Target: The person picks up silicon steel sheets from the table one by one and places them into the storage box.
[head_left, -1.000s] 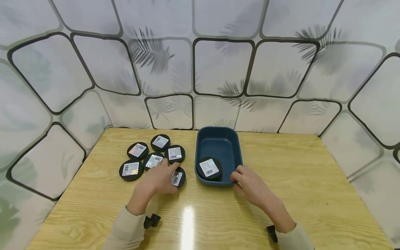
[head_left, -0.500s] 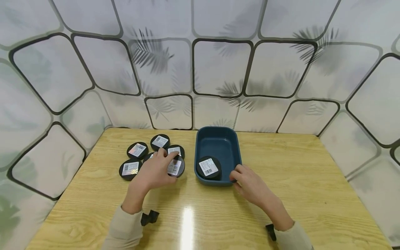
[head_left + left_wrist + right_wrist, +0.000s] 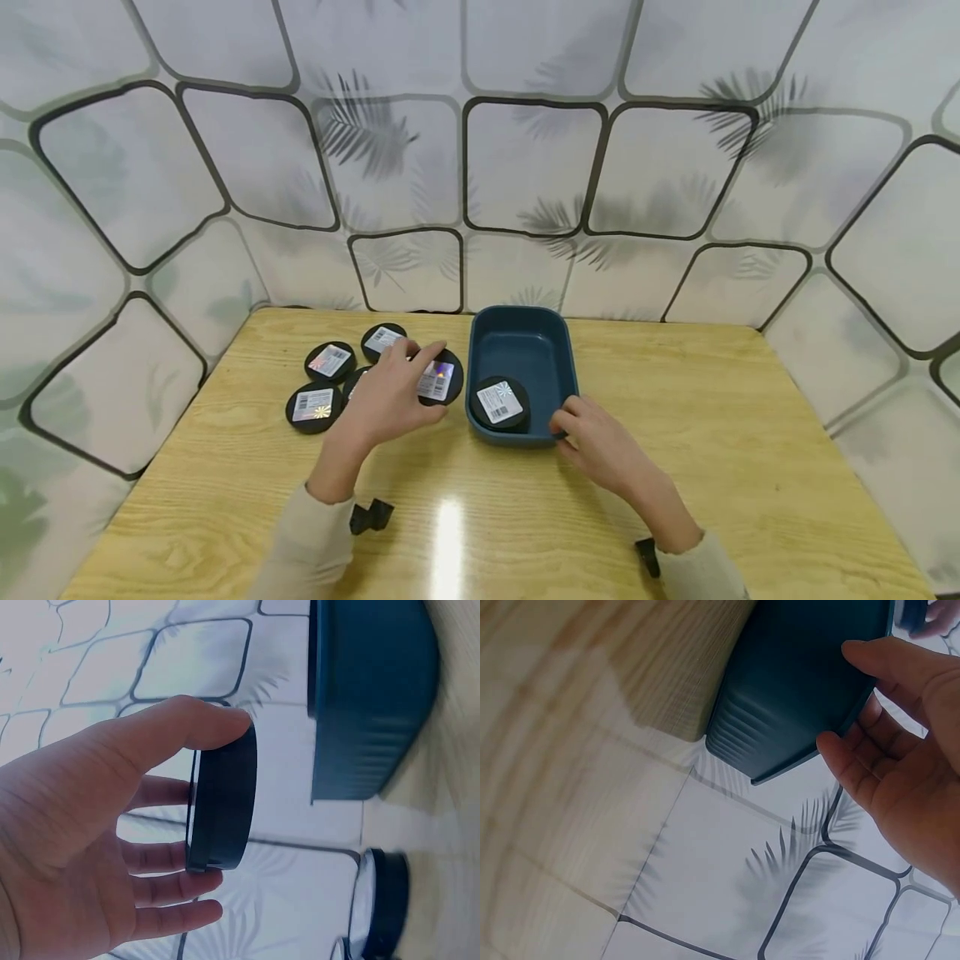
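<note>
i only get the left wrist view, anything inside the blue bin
Observer: Yes, a black disc shows inside the blue bin, label up, in the near left corner.
Operator: anyone steadying it
Observer: Yes, the right hand grips it at the near right corner.
Operator: and what's off to the left
Observer: The head view shows at least four more discs on the table, one partly hidden by the left hand.

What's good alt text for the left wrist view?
A left-hand grip holds a thick, round black disc, edge-on. Upper right stands a boxy dark-blue tub; lower right, another round black disc; behind, a white leaf-patterned wall.
</note>
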Action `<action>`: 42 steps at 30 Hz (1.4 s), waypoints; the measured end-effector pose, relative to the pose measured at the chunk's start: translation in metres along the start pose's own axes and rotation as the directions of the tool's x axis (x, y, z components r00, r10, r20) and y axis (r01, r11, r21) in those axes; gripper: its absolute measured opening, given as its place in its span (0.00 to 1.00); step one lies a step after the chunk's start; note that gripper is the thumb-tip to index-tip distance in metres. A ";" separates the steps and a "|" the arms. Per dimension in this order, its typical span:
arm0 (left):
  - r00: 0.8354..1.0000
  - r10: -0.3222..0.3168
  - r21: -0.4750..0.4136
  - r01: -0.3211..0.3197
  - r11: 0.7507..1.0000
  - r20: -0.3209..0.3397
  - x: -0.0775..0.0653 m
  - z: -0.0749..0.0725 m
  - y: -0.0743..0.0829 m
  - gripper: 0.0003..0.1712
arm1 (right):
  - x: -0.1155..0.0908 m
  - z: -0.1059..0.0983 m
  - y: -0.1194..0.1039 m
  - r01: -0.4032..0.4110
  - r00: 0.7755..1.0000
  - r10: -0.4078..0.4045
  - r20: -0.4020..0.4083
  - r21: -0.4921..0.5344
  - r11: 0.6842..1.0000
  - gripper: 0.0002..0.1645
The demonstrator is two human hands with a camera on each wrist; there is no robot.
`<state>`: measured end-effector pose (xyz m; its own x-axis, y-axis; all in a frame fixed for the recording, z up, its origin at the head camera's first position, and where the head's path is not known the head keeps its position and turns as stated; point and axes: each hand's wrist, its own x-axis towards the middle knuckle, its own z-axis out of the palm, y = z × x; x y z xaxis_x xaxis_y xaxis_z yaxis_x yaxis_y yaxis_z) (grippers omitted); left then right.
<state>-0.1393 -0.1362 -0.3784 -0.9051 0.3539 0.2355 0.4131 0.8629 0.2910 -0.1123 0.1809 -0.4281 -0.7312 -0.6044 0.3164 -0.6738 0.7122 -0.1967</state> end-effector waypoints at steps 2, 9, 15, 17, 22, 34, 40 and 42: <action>1.000 0.016 -0.005 -0.016 1.000 -0.011 0.005 0.000 0.006 0.49 | -0.001 -0.001 0.000 -0.010 1.000 0.010 0.004 0.001 1.000 0.11; 0.999 0.041 -0.011 -0.041 0.999 -0.008 0.020 0.003 0.029 0.50 | -0.002 -0.001 0.000 -0.015 1.000 0.015 0.012 0.038 0.999 0.10; 0.998 0.064 -0.015 -0.064 0.998 0.003 0.033 0.010 0.047 0.51 | -0.001 -0.001 0.000 -0.027 1.000 0.027 0.011 0.066 0.997 0.09; 0.998 0.061 -0.015 -0.061 0.998 0.006 0.038 0.013 0.051 0.51 | -0.001 -0.001 0.000 -0.029 1.000 0.029 0.006 0.070 0.997 0.08; 0.999 0.032 -0.025 -0.032 0.999 0.028 0.048 0.018 0.060 0.51 | -0.001 0.000 0.000 -0.024 1.000 0.025 -0.004 0.060 0.998 0.08; 0.997 0.023 -0.045 -0.020 0.999 0.067 0.065 0.023 0.074 0.50 | -0.001 -0.003 -0.002 -0.031 1.000 0.030 0.004 0.077 0.997 0.07; 0.993 0.034 -0.030 -0.031 0.999 0.116 0.074 0.028 0.078 0.50 | -0.001 -0.004 -0.003 -0.029 1.000 0.028 0.008 0.077 0.997 0.07; 0.992 0.034 -0.029 -0.030 0.999 0.123 0.076 0.031 0.081 0.50 | -0.001 -0.003 -0.003 -0.030 1.000 0.030 0.010 0.074 0.997 0.07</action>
<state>-0.1777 -0.0287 -0.3658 -0.8962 0.4245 0.1289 0.4430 0.8410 0.3105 -0.1092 0.1808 -0.4249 -0.7519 -0.5863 0.3016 -0.6573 0.7019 -0.2744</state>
